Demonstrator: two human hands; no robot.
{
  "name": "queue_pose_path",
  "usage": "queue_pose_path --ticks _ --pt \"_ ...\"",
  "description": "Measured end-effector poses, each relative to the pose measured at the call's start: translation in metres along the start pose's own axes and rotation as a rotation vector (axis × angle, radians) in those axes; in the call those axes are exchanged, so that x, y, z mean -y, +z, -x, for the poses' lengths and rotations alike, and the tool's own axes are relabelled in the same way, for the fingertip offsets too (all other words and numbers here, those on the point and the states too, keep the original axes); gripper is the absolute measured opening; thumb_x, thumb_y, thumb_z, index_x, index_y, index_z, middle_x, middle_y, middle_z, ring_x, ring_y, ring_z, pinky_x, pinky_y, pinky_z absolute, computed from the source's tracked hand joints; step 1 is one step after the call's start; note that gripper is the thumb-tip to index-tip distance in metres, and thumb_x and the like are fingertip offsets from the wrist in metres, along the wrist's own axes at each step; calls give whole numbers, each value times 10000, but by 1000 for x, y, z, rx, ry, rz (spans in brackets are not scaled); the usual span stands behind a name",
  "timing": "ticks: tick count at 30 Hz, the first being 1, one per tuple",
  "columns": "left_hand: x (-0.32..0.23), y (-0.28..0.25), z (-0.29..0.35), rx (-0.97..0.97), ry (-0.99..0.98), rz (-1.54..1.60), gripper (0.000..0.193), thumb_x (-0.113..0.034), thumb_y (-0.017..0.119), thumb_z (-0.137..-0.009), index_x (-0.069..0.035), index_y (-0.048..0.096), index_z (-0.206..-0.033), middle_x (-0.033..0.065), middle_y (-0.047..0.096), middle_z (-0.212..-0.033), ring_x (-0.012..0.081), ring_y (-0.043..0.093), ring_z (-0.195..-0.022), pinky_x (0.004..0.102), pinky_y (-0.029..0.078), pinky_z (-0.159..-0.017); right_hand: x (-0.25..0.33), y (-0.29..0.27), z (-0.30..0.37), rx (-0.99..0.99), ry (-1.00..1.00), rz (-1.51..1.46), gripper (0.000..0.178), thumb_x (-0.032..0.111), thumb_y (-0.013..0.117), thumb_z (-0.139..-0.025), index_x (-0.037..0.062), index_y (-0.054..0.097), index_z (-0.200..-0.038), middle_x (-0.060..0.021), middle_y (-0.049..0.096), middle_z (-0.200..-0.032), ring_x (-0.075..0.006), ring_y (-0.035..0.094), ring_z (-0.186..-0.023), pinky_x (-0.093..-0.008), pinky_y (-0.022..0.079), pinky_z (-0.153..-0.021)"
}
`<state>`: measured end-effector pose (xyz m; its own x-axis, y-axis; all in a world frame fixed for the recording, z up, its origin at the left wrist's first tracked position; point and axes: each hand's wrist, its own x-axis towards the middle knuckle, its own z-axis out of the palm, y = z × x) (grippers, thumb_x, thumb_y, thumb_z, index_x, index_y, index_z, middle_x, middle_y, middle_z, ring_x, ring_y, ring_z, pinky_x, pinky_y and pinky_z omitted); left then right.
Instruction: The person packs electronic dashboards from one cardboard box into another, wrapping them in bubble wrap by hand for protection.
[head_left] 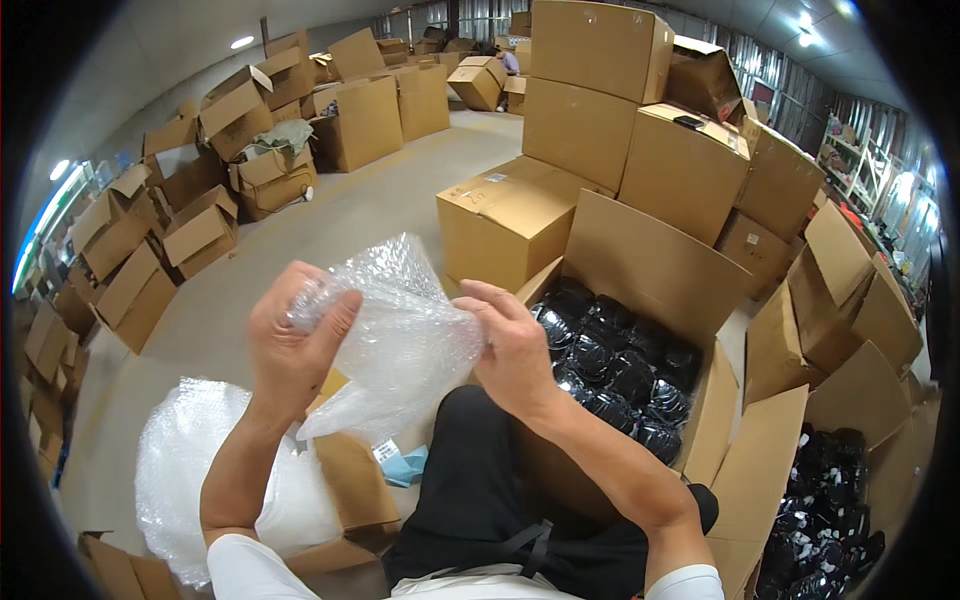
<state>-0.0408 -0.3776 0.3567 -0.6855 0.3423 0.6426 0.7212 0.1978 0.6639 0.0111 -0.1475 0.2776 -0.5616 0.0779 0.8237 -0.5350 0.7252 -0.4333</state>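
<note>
Seated person, dark trousers; large heap of bubble wrap at lower left. Left hand and right hand both closed on bubble-wrap sheet, held mid-air between them above lap; left fingers pinch upper left edge, right fingers grip right edge; long axis runs upper left to lower centre; hands equally near. Right of it, open carton of black wrapped items. Beyond: concrete floor, stacked cardboard boxes, warehouse hall
</note>
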Motion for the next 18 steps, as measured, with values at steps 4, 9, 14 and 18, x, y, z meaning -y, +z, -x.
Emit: queue_pose_path --ticks 4,9,14,18 --pt "-4 12 -8 -8 246 -318 335 -201 818 -831 -6 620 -1017 117 620 -1074 244 612 -900 340 488 -816 -7 -26 -6 -83 -58 142 379 -105 658 -718 0 694 -1081 -179 668 -1176 -360 657 -1049 -394 552 -882" --pt "-29 32 -16 202 653 -494 741 -315 820 -742 -21 543 -1364 167 551 -1361 356 471 -1358 531 309 -1144 13 -31 -15 -101 -296 212 356 -7 734 -728 19 713 -1082 -160 659 -1058 -325 651 -935 -401 533 -804" --pt "-45 31 -23 26 905 -773 534 -235 755 -749 -49 635 -1235 129 637 -1170 300 551 -1275 541 323 -1136 12 -34 -18 -142 -426 249 390 24 773 -666 12 716 -1051 -137 644 -994 -286 633 -862 -366 520 -719" --pt "-36 26 -40 214 930 -643 233 -98 722 -742 -61 697 -971 75 660 -874 266 671 -977 515 436 -1046 23 -37 -16 -127 -447 184 337 13 783 -700 -1 707 -1027 -134 645 -940 -278 637 -811 -355 521 -698"
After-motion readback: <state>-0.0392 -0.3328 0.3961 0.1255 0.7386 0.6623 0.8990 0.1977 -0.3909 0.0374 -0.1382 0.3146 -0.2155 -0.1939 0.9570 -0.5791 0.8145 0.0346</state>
